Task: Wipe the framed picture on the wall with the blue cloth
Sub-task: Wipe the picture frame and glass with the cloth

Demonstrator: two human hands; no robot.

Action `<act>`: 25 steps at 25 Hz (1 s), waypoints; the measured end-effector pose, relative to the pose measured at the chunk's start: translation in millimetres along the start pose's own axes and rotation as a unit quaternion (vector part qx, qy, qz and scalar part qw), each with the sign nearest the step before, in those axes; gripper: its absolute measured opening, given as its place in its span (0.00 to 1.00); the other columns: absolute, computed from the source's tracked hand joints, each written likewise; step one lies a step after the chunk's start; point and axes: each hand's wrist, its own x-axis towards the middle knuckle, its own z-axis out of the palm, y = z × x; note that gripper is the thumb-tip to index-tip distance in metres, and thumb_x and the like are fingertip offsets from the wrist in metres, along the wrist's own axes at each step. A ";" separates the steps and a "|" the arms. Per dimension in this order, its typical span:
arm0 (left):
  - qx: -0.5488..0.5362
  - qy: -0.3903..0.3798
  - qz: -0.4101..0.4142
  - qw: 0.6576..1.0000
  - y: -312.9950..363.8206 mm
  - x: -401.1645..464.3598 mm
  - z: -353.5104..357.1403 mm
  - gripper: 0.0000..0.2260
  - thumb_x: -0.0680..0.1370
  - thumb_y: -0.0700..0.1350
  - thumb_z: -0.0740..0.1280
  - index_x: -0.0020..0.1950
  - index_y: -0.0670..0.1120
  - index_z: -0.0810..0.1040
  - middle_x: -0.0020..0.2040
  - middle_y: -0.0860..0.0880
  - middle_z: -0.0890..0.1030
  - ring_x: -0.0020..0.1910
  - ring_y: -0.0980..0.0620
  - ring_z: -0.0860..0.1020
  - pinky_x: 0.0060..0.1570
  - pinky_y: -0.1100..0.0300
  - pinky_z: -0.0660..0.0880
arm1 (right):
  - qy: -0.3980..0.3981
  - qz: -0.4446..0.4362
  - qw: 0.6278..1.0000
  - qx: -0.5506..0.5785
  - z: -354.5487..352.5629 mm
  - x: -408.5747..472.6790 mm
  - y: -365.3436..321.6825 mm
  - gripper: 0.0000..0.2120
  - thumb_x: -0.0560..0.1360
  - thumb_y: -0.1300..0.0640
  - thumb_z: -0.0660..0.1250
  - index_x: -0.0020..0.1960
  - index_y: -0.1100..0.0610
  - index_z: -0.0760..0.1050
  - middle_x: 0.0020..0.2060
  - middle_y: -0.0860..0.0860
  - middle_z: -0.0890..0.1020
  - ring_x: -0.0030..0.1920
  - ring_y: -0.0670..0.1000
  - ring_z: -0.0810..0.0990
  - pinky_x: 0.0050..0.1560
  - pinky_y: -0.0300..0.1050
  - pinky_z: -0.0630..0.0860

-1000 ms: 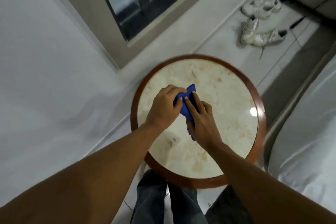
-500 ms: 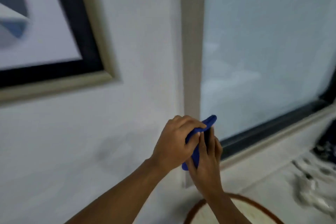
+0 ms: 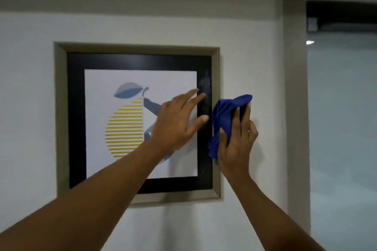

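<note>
Half a second earlier both hands were bunched around the cloth low down beside the window; by this moment they had risen and parted in front of the picture. Square framed picture (image 3: 138, 124), pale grey-gold moulding, black mat, white print of a striped yellow fruit, hung flat on the white wall (image 3: 32, 98). Left hand (image 3: 177, 122) lay open over the right part of the print, fingers spread and released, holding nothing; whether it touched the glass could not be told. Right hand (image 3: 237, 142) gripped the crumpled blue cloth (image 3: 224, 116), fingers wrapped round the wad, at the frame's right edge, over the moulding and wall.

Dusty smear showed on the black mat above the left fingertips. No wiping stroke judged begun on the glass.

Risks, as judged: sideways pressure at that edge could swing the frame on its hanger; the bare left palm could leave prints; a loosely held wad could slip.
</note>
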 end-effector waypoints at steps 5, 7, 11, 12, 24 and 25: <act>0.244 -0.033 -0.009 0.969 -78.7 6.1 -1.9 0.34 0.80 0.68 0.47 0.82 0.51 0.51 0.84 0.44 0.46 0.82 0.42 0.46 0.79 0.38 0.52 | -0.018 -0.038 0.999 -0.032 30.4 70.3 -19.9 0.28 0.80 0.53 0.58 0.78 0.56 0.55 0.79 0.57 0.55 0.67 0.61 0.65 0.66 0.55 0.68; 0.263 -0.018 0.009 0.965 -90.7 5.6 3.3 0.35 0.80 0.68 0.49 0.83 0.52 0.49 0.84 0.44 0.45 0.82 0.43 0.44 0.79 0.39 0.51 | -0.049 -0.041 0.994 -0.091 42.9 94.9 -26.1 0.29 0.81 0.51 0.58 0.79 0.56 0.54 0.79 0.57 0.53 0.69 0.63 0.63 0.67 0.59 0.69; 0.262 0.044 -0.022 0.964 -91.3 5.3 18.8 0.37 0.78 0.70 0.48 0.82 0.52 0.51 0.84 0.44 0.48 0.82 0.42 0.47 0.79 0.40 0.47 | -0.108 -0.065 0.966 -0.225 62.2 109.8 -22.5 0.35 0.79 0.35 0.50 0.80 0.51 0.46 0.80 0.53 0.45 0.79 0.60 0.47 0.72 0.63 0.56; 0.263 0.054 -0.023 0.963 -92.3 5.3 21.9 0.37 0.78 0.71 0.48 0.82 0.52 0.51 0.84 0.44 0.48 0.82 0.42 0.47 0.78 0.39 0.47 | -0.111 -0.071 0.960 -0.249 64.5 109.0 -19.5 0.38 0.78 0.32 0.46 0.80 0.51 0.45 0.80 0.52 0.43 0.79 0.58 0.43 0.73 0.63 0.52; 0.260 0.090 -0.048 0.960 -86.2 -9.5 38.2 0.38 0.78 0.71 0.49 0.83 0.52 0.50 0.84 0.43 0.47 0.82 0.41 0.45 0.79 0.39 0.46 | -0.135 -0.082 0.942 -0.296 64.4 99.1 -25.0 0.29 0.83 0.46 0.46 0.80 0.57 0.46 0.80 0.55 0.47 0.80 0.55 0.43 0.76 0.57 0.50; 0.259 0.090 -0.047 0.961 -86.3 -11.0 39.0 0.38 0.78 0.70 0.49 0.83 0.51 0.50 0.84 0.43 0.47 0.82 0.41 0.45 0.79 0.39 0.46 | -0.138 -0.078 0.943 -0.291 64.5 90.9 -24.6 0.29 0.83 0.46 0.47 0.80 0.58 0.47 0.80 0.55 0.47 0.80 0.55 0.43 0.76 0.57 0.51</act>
